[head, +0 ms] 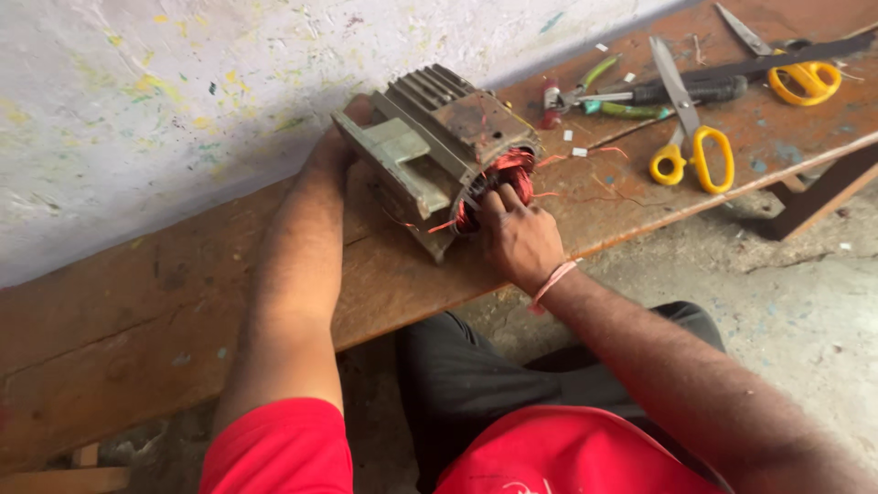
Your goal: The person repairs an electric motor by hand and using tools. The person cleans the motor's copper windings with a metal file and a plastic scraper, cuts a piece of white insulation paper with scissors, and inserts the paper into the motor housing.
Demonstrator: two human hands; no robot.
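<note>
The motor stator housing lies on its side on the wooden worktop, open end towards the person. The left hand grips its far end to steady it, while the right hand pinches the red copper windings at the bore. For clean work, the housing should stay braced and the coils be worked gently, clear of the yellow-handled scissors.

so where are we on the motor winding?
Done: copper windings already sit in the open end of the motor housing. In hand: the left hand steadies the housing while the right hand works at the coils. Left: loose wire ends stick out, and scissors and pliers lie on the bench.
</note>
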